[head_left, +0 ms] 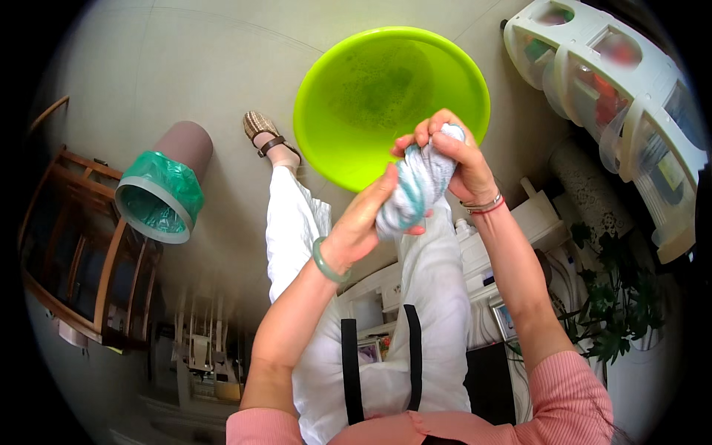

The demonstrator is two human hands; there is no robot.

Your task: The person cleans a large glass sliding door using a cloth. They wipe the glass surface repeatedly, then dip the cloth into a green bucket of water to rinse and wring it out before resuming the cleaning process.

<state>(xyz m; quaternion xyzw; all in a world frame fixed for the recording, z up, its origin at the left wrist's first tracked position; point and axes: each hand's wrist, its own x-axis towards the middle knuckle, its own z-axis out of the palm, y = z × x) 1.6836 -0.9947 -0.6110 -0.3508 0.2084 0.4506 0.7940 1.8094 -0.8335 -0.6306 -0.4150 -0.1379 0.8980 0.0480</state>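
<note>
A twisted, bunched cloth (417, 185), white with teal stripes, stretches between my two hands over the near rim of a basin. My left hand (361, 226) grips its lower end, with the thumb along the top and fingertips showing underneath. Around the upper end close the fingers of my right hand (463, 159). The bright green round basin (315, 111) stands on the floor ahead of me and holds water with some foam (386, 89). A jade-coloured bangle (326, 261) is on my left wrist, and thin bracelets (483, 205) are on my right.
To the left stands a pink waste bin (187, 144) with a green liner (172, 178), beside a wooden chair (104, 274). A white drawer unit (586, 67) is at the right, near a leafy plant (615, 297). My foot in a woven shoe (259, 126) rests left of the basin.
</note>
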